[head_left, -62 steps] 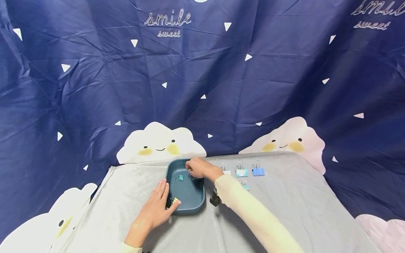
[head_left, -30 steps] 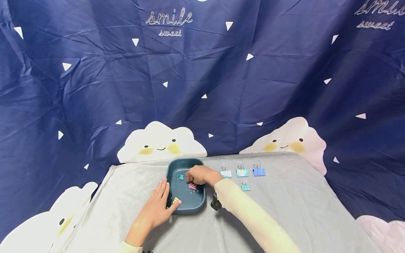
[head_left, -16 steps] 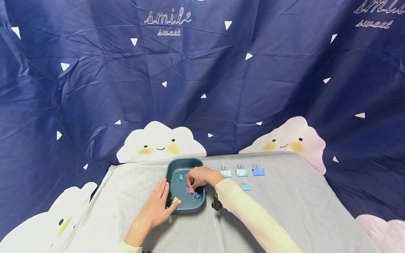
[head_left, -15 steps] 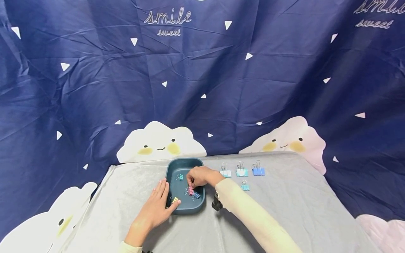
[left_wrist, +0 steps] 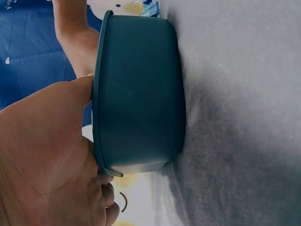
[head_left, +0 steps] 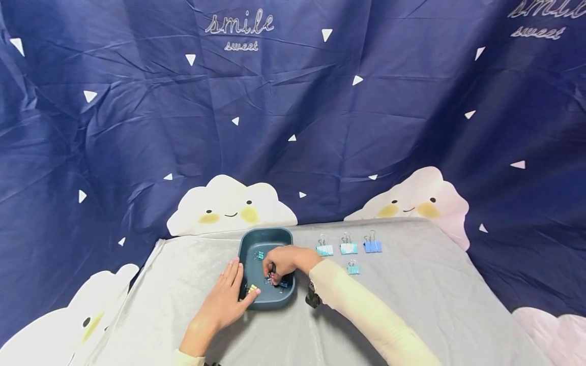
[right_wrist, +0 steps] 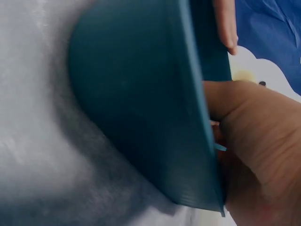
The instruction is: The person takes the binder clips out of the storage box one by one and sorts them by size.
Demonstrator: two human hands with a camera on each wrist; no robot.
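My left hand (head_left: 222, 292) rests at the left side of a dark teal tray (head_left: 270, 305), its fingers extended along the rim and its thumb over the front corner. Inside the tray my right hand (head_left: 285, 258) reaches down, its thumb and fingers pinching a small pink binder clip (head_left: 272, 278), partly hidden by them. A dark blue clip (head_left: 283, 284) lies just right of the fingertips. Behind and left is a teal clip (head_left: 259, 255); a yellow clip (head_left: 252, 288) lies by the left thumb. In the right wrist view the tray wall (right_wrist: 136, 94) covers the fingertips.
Right of the tray on the grey cloth (head_left: 412, 295), a white-and-teal clip (head_left: 325, 250), another two-tone clip (head_left: 348, 248) and a blue clip (head_left: 373, 246) stand in a row. A smaller teal clip (head_left: 353, 269) sits before them. A dark blue curtain (head_left: 293, 101) hangs behind.
My right hand has come from the tray's back right toward its middle and down onto the pink clip. The pink and dark blue clips have come apart. My left hand stays at the rim.
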